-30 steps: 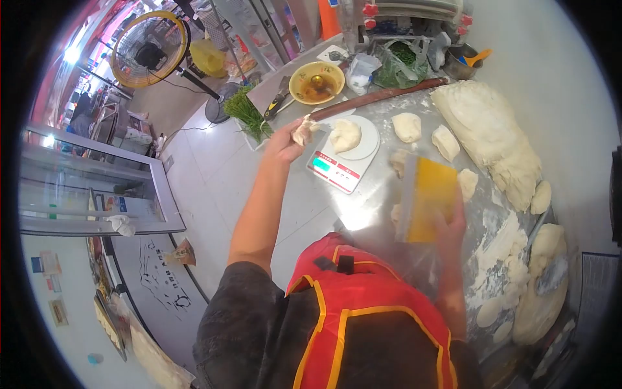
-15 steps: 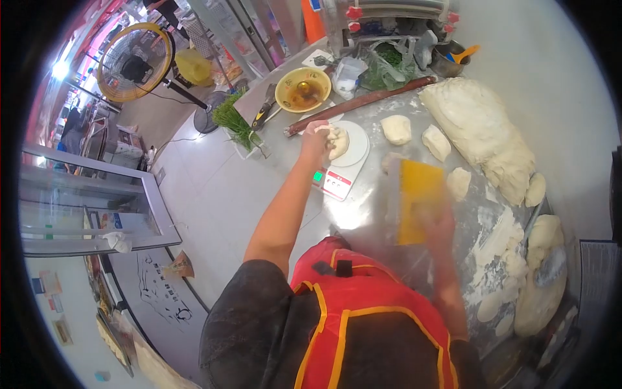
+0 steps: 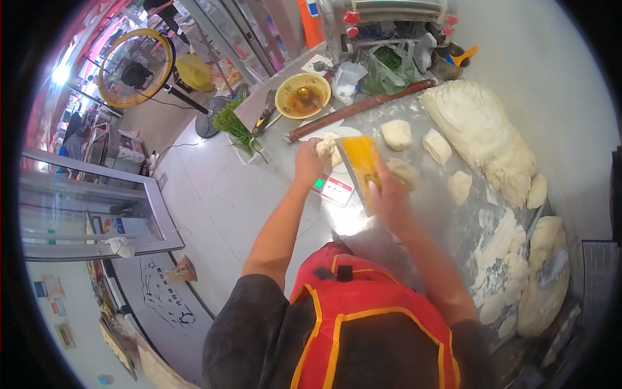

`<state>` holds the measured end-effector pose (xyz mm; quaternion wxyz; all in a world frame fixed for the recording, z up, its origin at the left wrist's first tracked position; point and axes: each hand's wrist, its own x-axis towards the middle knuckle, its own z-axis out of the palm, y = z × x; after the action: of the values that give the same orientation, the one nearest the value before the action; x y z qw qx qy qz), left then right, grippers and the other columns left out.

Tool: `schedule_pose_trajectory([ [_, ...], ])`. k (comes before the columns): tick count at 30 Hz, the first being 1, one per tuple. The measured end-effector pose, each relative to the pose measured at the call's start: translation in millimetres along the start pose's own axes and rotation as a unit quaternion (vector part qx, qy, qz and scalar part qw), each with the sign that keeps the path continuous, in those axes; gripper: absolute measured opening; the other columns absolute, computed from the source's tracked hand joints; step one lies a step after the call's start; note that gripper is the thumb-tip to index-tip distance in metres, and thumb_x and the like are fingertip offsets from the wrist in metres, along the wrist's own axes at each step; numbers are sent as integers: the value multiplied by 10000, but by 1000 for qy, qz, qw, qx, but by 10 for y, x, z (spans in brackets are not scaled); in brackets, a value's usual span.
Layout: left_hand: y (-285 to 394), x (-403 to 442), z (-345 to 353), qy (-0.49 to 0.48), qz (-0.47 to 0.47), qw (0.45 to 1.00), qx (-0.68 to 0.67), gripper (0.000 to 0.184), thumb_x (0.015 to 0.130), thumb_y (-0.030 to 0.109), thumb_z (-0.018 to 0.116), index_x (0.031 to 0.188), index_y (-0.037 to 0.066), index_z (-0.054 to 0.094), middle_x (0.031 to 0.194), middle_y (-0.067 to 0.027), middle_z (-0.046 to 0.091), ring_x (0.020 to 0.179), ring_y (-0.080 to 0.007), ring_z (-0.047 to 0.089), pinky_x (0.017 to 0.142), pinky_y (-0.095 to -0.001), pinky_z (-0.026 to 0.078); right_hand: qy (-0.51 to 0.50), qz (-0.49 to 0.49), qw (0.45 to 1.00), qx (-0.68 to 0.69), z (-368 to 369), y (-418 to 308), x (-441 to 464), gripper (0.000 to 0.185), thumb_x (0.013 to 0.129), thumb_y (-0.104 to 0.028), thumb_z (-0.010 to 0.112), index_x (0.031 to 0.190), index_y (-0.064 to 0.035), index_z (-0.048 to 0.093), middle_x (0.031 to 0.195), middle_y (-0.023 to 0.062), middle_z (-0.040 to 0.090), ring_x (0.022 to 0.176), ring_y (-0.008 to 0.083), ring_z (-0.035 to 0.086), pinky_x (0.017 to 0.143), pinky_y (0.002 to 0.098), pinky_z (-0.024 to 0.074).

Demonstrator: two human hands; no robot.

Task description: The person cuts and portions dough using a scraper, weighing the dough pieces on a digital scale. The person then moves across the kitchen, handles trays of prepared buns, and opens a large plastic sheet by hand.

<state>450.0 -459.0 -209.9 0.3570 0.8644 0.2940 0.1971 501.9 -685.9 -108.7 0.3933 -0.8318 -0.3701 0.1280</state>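
Observation:
My left hand is closed on a lump of dough over the plate of a white kitchen scale. In my right hand is a yellow dough scraper, tilted, with its edge toward the scale and the lump. The scraper covers part of the scale plate. Another piece of dough shows blurred just beyond my right fingers; whether they touch it I cannot tell. Two dough pieces and a flatter one lie to the right on the metal table.
A big dough slab lies along the right wall, near scattered flour. Behind the scale are a rolling pin, a yellow bowl of brown liquid and a bag of greens. Green stalks stand at the table's left edge.
My right hand has swung the scraper left, from the open tabletop to over the scale. My left hand stays by the scale with its dough, shifted slightly left and down.

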Motion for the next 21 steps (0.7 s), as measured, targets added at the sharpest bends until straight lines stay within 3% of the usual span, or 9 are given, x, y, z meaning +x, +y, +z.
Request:
schedule_pose_trajectory([
  [7, 92, -65, -59, 5, -102, 994, -23, 271, 789, 186, 623, 962, -22, 611, 837, -238, 635, 788, -361, 633, 709, -418, 484, -18, -32, 999, 14, 355, 45, 200, 726, 784, -1, 530, 1441, -127, 247, 808, 212, 613, 726, 374, 606, 690, 437, 487],
  [10, -121, -17, 18, -30, -133, 990, -49, 262, 803, 183, 623, 979, -11, 624, 791, -185, 661, 709, -304, 649, 672, -382, 493, -31, -64, 995, -68, 501, 131, 259, 734, 786, -5, 528, 1446, -148, 238, 762, 205, 609, 672, 379, 601, 634, 450, 486],
  [13, 38, -74, -334, -247, -236, 878, -335, 258, 838, 205, 609, 1003, 9, 634, 869, -69, 662, 731, -180, 629, 635, -309, 495, -17, -73, 992, -98, 536, 137, 317, 725, 791, -20, 528, 1444, -159, 246, 742, 197, 608, 656, 384, 600, 605, 466, 477],
  [16, 216, -253, -759, -207, -170, 926, -265, 279, 884, 291, 552, 991, 41, 616, 909, -33, 623, 722, -131, 568, 594, -248, 454, -48, -1, 997, -56, 443, 110, 346, 714, 796, -35, 531, 1442, -160, 255, 779, 204, 621, 664, 380, 607, 633, 455, 481],
  [19, -195, -310, -988, -115, -275, 903, -309, 321, 916, 310, 534, 1087, 40, 568, 900, -20, 605, 738, -94, 550, 548, -239, 437, 0, 9, 1000, -25, 217, 1, 248, 712, 805, -42, 525, 1447, -169, 246, 874, 228, 632, 712, 387, 616, 681, 443, 487],
  [21, -392, -347, -1037, -72, -284, 882, -369, 333, 927, 354, 517, 1064, 53, 552, 875, -25, 591, 692, -101, 536, 518, -233, 419, 11, 47, 999, -6, 40, -85, 184, 715, 810, -42, 522, 1452, -173, 235, 973, 240, 624, 779, 385, 625, 728, 429, 490],
])
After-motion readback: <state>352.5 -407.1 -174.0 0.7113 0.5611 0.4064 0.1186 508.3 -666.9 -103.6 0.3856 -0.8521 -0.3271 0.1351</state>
